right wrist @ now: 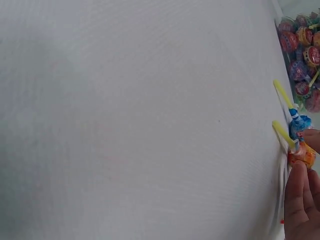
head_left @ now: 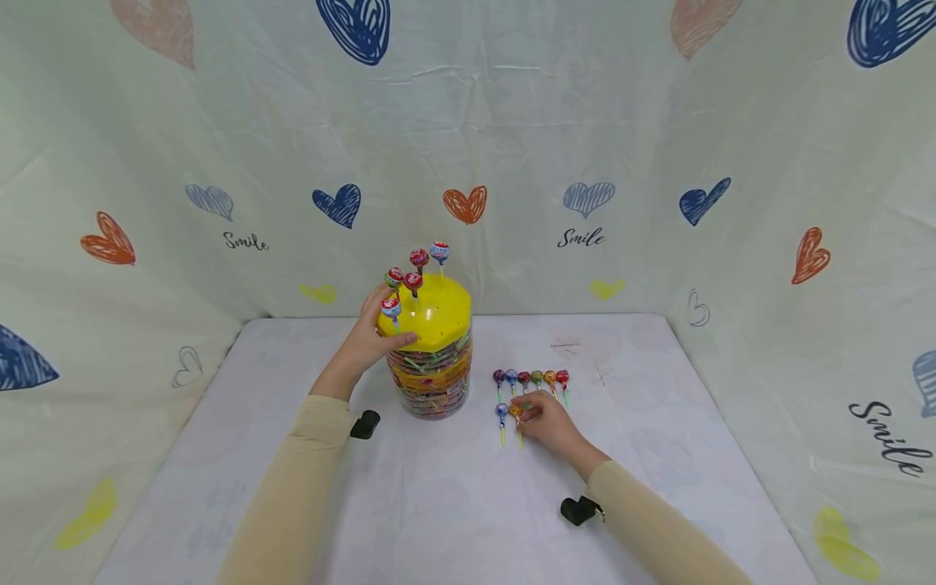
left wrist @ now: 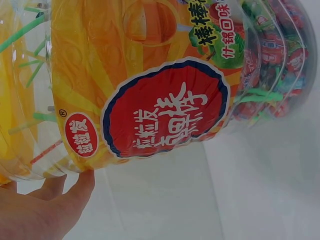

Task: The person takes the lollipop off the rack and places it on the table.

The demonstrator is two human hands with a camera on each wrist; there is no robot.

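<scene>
A clear candy jar (head_left: 433, 394), packed with lollipops, stands upright under a yellow lid (head_left: 442, 307). Several wrapped lollipops (head_left: 413, 281) stick up from the lid. My left hand (head_left: 366, 340) holds the jar at its lid, thumb in front and fingers round the far left side. On the table, my right hand (head_left: 552, 426) pinches an orange lollipop (right wrist: 303, 154) by its candy end. Just left of it lies a blue lollipop (head_left: 501, 412), its yellow stick likewise towards me. Behind these two is a row of several lollipops (head_left: 537, 378), partly hidden by the right hand.
The white table (head_left: 439, 520) ends at a curtain (head_left: 512, 146) printed with hearts and "Smile". A black device (head_left: 366, 424) hangs by the left wrist, another black device (head_left: 580, 510) by the right. The jar has an orange label (left wrist: 165, 110).
</scene>
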